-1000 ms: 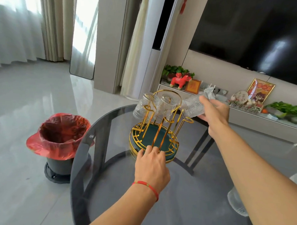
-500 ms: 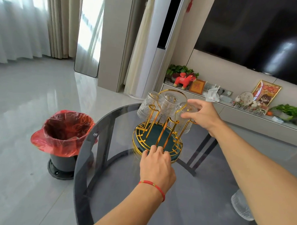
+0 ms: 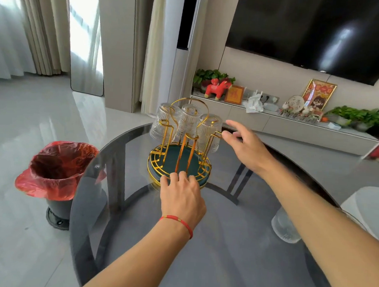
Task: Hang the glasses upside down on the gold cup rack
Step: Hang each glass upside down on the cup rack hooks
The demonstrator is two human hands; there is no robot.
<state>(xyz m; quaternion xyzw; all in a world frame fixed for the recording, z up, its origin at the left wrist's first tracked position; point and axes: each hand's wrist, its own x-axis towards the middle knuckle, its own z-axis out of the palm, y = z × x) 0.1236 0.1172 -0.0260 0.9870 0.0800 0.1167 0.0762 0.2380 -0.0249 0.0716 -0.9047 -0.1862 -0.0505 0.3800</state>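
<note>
1. Glasses: three clear ribbed tumblers hang mouth-down on the gold cup rack (image 3: 180,158), a left glass (image 3: 162,126), a middle glass (image 3: 188,121) and a right glass (image 3: 209,133). All three show vertical fluting and a thick clear base at the top.
2. The rack is thin gold wire: a round fenced base around a dark green tray, upright pegs rising from it, and a looped carry handle above the middle glass. It stands on the far part of the round smoked-glass table (image 3: 136,238).
3. Each hung glass has its long axis close to upright, base up and rim down toward the tray. The left glass leans outward to the left, and the right glass tips slightly to the right.
4. A fourth glass (image 3: 284,230) stands on the table's near right side, well apart from the rack and partly hidden behind the right forearm. Which way up it stands cannot be told.
5. The left hand (image 3: 182,197), with a red cord at the wrist, lies palm down with its fingertips (image 3: 174,177) pressed on the near rim of the rack's base, grasping nothing.
6. The right hand (image 3: 247,146) is spread and empty, just beside the right glass, its fingertip (image 3: 226,135) near a free gold peg end; contact cannot be told.
7. Left of the table on the floor stands a bin with a red liner (image 3: 57,170). Behind the rack runs a low cabinet (image 3: 293,128) carrying a red toy horse (image 3: 217,88), framed pictures and green plants, below a dark wall screen (image 3: 308,29).
</note>
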